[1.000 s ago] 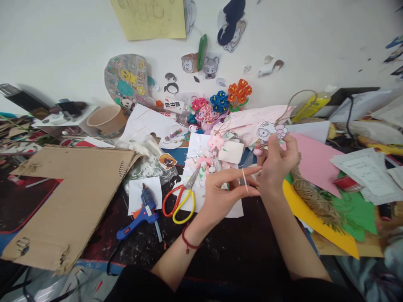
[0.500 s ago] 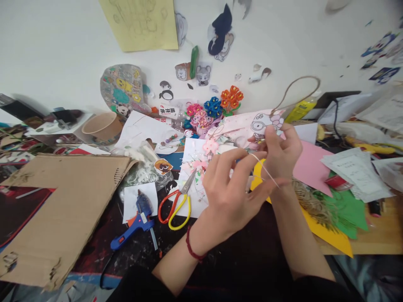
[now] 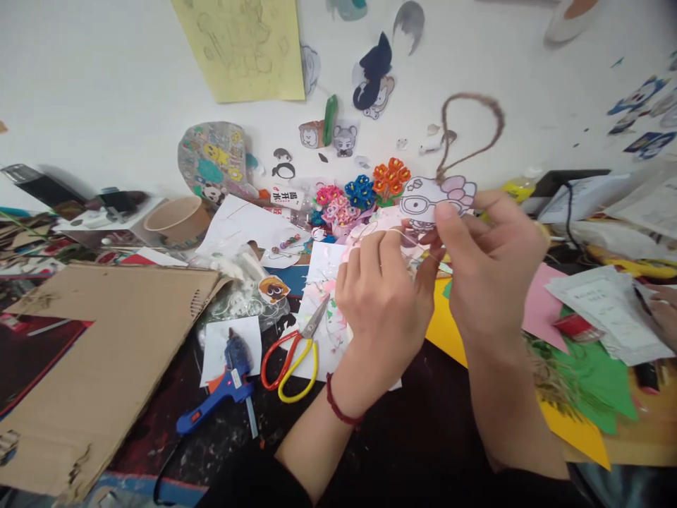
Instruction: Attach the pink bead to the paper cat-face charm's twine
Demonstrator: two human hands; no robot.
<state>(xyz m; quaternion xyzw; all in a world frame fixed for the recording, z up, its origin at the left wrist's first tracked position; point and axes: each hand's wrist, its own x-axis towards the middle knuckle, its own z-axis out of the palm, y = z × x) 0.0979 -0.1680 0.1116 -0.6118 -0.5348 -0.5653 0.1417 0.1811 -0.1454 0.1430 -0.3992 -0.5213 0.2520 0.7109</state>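
My right hand (image 3: 486,261) pinches a white cartoon cutout (image 3: 417,202) with glasses and a pink bow between thumb and fingers. A brown twine loop (image 3: 500,116) rises from the cutout's top. Just left of it, my left hand (image 3: 383,289) has its fingers curled with the thumb against them, close under the cutout; a thin pale thread runs from these fingers. A red cord bracelet (image 3: 338,402) is round my left wrist. Below and left of my left hand lie scissors (image 3: 296,360) with one red and one yellow handle.
A blue glue gun (image 3: 235,374) rests on white paper left of the scissors. Cut cardboard (image 3: 121,353) covers the left side. Beaded flowers (image 3: 391,176) stand by the wall. Green sheets (image 3: 603,381) lie at right, with another person's hand (image 3: 663,310) at the edge.
The cutout and twine loop now show more fully, turned towards the camera. My left hand's fingers have drawn together around the thread. Another person's hand has appeared at the right edge.
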